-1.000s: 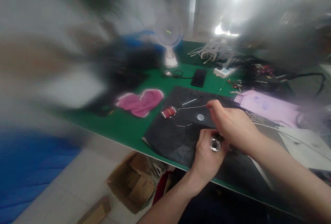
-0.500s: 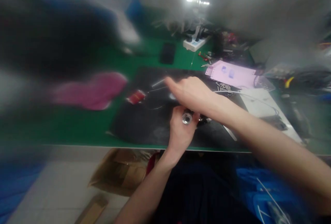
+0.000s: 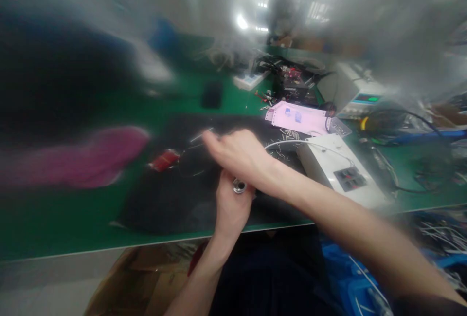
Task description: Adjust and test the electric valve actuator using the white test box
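Note:
My left hand (image 3: 233, 205) is closed around a small cylindrical part with a shiny round metal end (image 3: 240, 186), which points up toward me. My right hand (image 3: 239, 154) crosses just above it, fingers curled and pointing left. What the right fingers hold, if anything, is hidden. By its fingertips shows a thin light rod (image 3: 199, 137); whether they touch it I cannot tell. Both hands are over a black mat (image 3: 164, 209). A red packet or spool (image 3: 164, 160) lies on the mat to the left.
Small metal pins (image 3: 290, 134) lie near pink paper (image 3: 301, 117) on the right. A white box with a dark socket panel (image 3: 328, 153) has a white cable. Farther back are a power strip (image 3: 250, 81) and an instrument with a green display (image 3: 361, 94). Pink cloth (image 3: 109, 155) lies left.
The camera view has turned right, so the bench and hands appear farther left and lower. The white box and the instrument show more fully. Both hands keep nearly the same pose.

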Demonstrator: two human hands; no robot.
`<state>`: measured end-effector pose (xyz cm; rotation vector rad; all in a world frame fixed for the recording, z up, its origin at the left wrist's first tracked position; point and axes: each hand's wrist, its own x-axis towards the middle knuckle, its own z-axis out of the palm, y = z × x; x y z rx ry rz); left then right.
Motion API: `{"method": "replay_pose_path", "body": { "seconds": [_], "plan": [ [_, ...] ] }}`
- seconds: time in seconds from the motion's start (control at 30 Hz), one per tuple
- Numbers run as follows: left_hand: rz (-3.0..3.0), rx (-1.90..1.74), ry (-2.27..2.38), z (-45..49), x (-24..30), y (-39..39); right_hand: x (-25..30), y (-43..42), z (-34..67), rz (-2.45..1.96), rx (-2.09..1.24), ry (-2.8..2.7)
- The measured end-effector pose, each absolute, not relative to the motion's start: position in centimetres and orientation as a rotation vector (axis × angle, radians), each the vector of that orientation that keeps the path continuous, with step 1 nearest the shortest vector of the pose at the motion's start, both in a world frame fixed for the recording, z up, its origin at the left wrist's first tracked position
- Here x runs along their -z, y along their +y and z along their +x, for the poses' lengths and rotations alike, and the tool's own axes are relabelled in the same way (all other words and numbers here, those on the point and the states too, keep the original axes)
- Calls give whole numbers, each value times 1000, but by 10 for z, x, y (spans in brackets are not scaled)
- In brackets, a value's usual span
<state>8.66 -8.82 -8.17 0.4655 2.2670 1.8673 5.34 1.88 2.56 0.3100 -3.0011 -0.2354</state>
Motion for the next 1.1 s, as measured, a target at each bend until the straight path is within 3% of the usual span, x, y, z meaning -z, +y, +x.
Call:
{"method": "replay_pose_path", "body": {
  "seconds": [0.57,1.1],
  "plan": [
    [473,-1846,2234,92,75,-88,-30,44,70,-65,228,-2999],
    [508,-1862,2228,90,81,-90,-24,30,41,193,195,-3069]
  ]
}}
